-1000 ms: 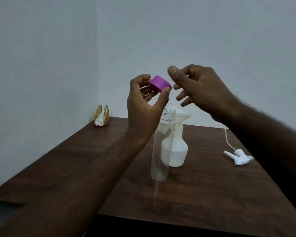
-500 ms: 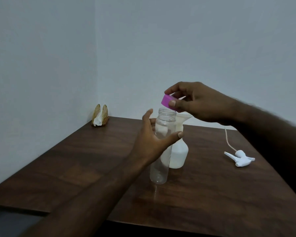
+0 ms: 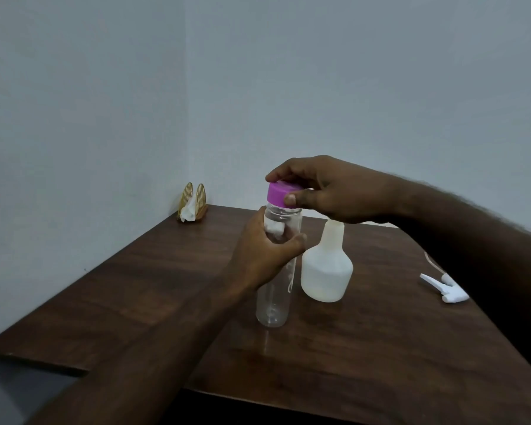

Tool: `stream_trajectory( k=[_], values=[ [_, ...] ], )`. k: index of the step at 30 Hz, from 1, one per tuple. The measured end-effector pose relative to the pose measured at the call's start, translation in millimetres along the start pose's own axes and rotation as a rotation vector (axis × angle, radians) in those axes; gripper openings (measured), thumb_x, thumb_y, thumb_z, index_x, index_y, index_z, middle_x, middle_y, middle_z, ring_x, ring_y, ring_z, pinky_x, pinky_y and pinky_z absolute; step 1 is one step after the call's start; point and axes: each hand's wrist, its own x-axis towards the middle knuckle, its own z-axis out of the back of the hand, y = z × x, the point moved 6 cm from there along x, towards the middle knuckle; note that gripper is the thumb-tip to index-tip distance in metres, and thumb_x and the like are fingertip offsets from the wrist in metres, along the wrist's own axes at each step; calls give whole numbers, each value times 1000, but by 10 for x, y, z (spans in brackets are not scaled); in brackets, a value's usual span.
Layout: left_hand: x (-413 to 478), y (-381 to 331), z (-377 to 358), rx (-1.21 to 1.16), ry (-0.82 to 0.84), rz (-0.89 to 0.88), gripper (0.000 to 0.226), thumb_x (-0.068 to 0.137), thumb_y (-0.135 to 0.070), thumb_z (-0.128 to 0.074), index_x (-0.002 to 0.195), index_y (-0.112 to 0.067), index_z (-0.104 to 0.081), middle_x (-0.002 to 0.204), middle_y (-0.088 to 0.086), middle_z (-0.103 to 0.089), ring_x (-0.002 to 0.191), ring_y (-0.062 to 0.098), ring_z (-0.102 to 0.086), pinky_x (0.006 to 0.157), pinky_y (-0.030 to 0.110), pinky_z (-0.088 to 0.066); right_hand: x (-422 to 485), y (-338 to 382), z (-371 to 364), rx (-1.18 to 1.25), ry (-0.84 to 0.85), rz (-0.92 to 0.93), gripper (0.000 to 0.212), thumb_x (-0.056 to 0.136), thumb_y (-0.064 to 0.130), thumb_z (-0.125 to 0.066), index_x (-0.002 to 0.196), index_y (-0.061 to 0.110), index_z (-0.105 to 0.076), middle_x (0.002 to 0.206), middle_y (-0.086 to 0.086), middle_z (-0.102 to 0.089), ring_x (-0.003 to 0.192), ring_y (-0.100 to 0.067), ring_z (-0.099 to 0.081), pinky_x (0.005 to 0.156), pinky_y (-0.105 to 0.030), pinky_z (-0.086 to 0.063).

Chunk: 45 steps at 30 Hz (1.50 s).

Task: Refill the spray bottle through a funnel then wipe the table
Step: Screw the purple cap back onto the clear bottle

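Observation:
A tall clear bottle (image 3: pixel 273 305) stands upright on the dark wooden table (image 3: pixel 365 348). My left hand (image 3: pixel 262 256) is wrapped around its upper part. My right hand (image 3: pixel 325 190) pinches the purple cap (image 3: pixel 281 194), which sits on the bottle's mouth. Just right of it stands the white spray bottle (image 3: pixel 326 268) without its head; its top is hidden behind my right hand, so the funnel cannot be seen. The white spray head (image 3: pixel 445 288) with its tube lies on the table at the right, partly covered by my right forearm.
A gold napkin holder (image 3: pixel 192 207) with white tissue sits at the table's far left corner against the wall. The table's front edge has a step at the lower left.
The purple cap passed from my left hand to my right, which lowered it onto the clear bottle's mouth. My left hand dropped and closed around the bottle.

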Motion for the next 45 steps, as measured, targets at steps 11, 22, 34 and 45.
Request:
stream_trajectory(
  k=[11,22,34,45],
  values=[
    [-74,8,-28,-8,-117,-28,36,79,-20,-73,110,-10,-57,90,-1,-64,79,12,-63,63,8,-48,11,31,-14,-139,-98,-89,39,91,40,-65,126,23,-60,110,2,-69,93,-11,-63,77,-20,-48],
    [-81,39,-32,3,-169,-41,40,81,-23,-73,114,-13,-53,90,-5,-61,80,9,-62,66,3,-47,-114,28,200,-279,-556,-161,56,92,60,-50,69,9,-58,58,3,-54,54,-12,-48,53,-27,-37],
    [-70,57,-29,-38,-182,-75,46,79,-23,-73,118,-9,-53,92,-1,-62,82,11,-63,69,7,-50,-118,34,60,-177,-416,-98,38,99,49,-46,96,16,-67,67,7,-66,61,-5,-60,58,-21,-43],
    [-68,45,-50,-57,-169,-80,56,71,-37,-66,119,-10,-53,95,2,-64,83,12,-64,70,9,-51,-87,29,-15,44,-302,-40,29,103,33,-47,117,17,-67,99,7,-71,85,-3,-65,73,-17,-51]
  ],
)
